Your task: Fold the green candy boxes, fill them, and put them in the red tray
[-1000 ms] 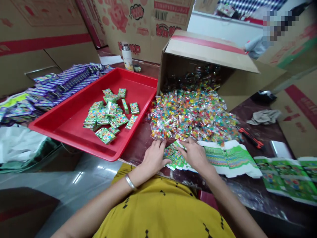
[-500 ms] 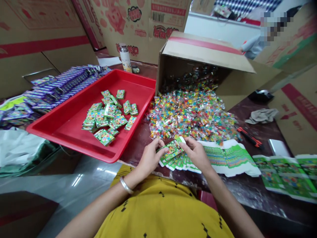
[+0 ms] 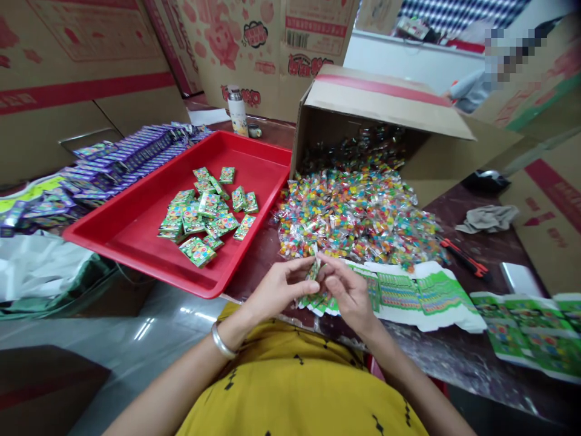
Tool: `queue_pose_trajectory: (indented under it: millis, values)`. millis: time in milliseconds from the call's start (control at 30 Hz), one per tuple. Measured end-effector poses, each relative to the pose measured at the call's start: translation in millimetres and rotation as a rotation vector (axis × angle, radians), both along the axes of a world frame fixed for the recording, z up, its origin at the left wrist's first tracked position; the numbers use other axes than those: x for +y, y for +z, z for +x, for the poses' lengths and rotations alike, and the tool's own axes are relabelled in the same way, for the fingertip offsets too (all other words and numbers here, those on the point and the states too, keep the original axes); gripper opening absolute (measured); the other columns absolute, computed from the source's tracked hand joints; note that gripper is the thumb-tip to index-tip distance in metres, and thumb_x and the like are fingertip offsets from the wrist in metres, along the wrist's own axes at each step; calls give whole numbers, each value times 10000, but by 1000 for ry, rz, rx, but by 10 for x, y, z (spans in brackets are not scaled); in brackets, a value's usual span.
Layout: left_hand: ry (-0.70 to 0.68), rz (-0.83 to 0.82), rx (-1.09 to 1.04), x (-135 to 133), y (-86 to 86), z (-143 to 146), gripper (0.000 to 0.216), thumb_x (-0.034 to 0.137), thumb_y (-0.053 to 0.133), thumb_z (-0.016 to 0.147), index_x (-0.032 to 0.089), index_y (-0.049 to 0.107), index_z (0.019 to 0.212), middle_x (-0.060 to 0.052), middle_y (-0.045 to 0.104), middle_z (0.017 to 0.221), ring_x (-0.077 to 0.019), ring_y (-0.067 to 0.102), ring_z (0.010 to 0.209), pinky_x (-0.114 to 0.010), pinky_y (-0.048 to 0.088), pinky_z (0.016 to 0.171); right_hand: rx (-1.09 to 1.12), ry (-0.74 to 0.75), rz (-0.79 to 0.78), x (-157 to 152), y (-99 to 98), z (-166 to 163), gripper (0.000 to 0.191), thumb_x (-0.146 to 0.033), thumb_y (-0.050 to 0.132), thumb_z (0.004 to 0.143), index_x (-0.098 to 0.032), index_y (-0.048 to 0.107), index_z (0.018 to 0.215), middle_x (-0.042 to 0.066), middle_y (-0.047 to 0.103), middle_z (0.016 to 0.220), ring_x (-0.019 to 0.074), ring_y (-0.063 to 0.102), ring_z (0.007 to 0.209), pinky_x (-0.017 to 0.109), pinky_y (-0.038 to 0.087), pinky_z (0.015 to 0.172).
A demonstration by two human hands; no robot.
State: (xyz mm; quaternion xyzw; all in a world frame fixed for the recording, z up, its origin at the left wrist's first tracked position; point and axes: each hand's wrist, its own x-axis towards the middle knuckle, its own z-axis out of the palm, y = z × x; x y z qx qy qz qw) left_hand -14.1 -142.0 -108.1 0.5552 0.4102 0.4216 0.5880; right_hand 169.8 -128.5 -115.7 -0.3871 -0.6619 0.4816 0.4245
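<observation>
Bare left forearm (image 3: 177,378) and bare right forearm (image 3: 413,372) converging forward from below. Left hand (image 3: 281,287): thumb (image 3: 303,289) opposed to bent fingers (image 3: 300,264) in a pinch. Right hand (image 3: 353,295): fingers curled inward, thumb bent, fingertips just beside those of the left. Both wrists roughly straight.

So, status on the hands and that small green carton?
Left hand holding small green carton. Right hand close against it, grip unclear. Candy packets heaped just beyond, seemingly not in the way.
</observation>
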Motion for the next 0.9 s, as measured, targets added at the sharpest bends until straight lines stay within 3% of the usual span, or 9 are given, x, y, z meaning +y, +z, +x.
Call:
queue_pose_trajectory:
  millis: [100, 267, 367, 433, 500, 667, 733, 800, 900]
  values:
    - [-88, -138, -199, 15, 32, -84, 493, 375, 706, 824, 181, 635, 1272, -104, 696, 1193, -278, 631, 1125, -396, 466, 989, -116, 130, 29, 26, 79, 60, 415, -349, 650, 880, -250, 535, 1266, -21, 636, 760, 150, 606, 667, 284, 494, 639]
    - [-192, -160, -162, -48, 66, -103, 400, 353, 710, 825, 185, 690, 1187, -64, 718, 1051, -213, 643, 958, -309, 470, 878, -239, 349, -178, 198, 330, 127, 252, -375, 754, 785, -202, 586, 860, -35, 616, 640, 126, 567, 551, 227, 422, 502]
    - [-78, -175, -180, -73, 54, -54, 337, 366, 681, 849, 160, 716, 1113, -42, 707, 898, -161, 611, 783, -260, 466, 736, -142, 157, -157, 240, 371, 98, 284, -399, 759, 775, -206, 587, 892, -26, 630, 666, 132, 588, 557, 233, 448, 508]
    - [62, -184, -224, -77, 20, -5, 313, 379, 673, 853, 153, 726, 1064, -32, 695, 850, -141, 588, 723, -248, 462, 691, -59, -27, -95, 211, 313, 34, 352, -396, 772, 760, -213, 589, 1001, 10, 674, 791, 162, 638, 674, 258, 499, 582]
    - [206, -181, -250, -74, -29, 50, 301, 382, 682, 843, 155, 730, 1034, -23, 687, 818, -139, 583, 704, -251, 475, 680, -40, -109, -60, 148, 211, -53, 323, -400, 757, 772, -208, 613, 988, 36, 676, 878, 181, 641, 761, 274, 515, 634]
    - [463, -93, -171, -72, -135, 149, 250, 349, 713, 810, 144, 723, 953, -35, 702, 852, -174, 631, 797, -276, 518, 742, 4, -248, -77, 41, -7, -254, 225, -381, 660, 860, -200, 564, 767, -42, 536, 629, 110, 497, 542, 228, 410, 512]
    - [552, -20, -144, -84, -154, 166, 322, 319, 731, 794, 172, 672, 1075, -26, 692, 871, -164, 643, 802, -265, 527, 740, 78, -281, -69, 53, -33, -296, 171, -352, 676, 850, -205, 593, 871, -35, 582, 672, 122, 543, 590, 234, 447, 559]
    - [611, 57, -109, -103, -163, 173, 488, 284, 753, 772, 224, 586, 1227, -17, 672, 934, -148, 652, 811, -248, 532, 734, 122, -294, -34, 76, -43, -314, 246, -328, 681, 846, -218, 611, 1055, -3, 648, 790, 151, 605, 694, 265, 495, 646]
    - [555, 98, -14, -124, -151, 157, 538, 274, 750, 773, 256, 572, 1280, -19, 660, 995, -137, 646, 778, -233, 529, 693, 68, -298, 72, 98, -69, -305, 316, -337, 650, 868, -246, 622, 1169, 32, 661, 918, 180, 623, 785, 304, 513, 711]
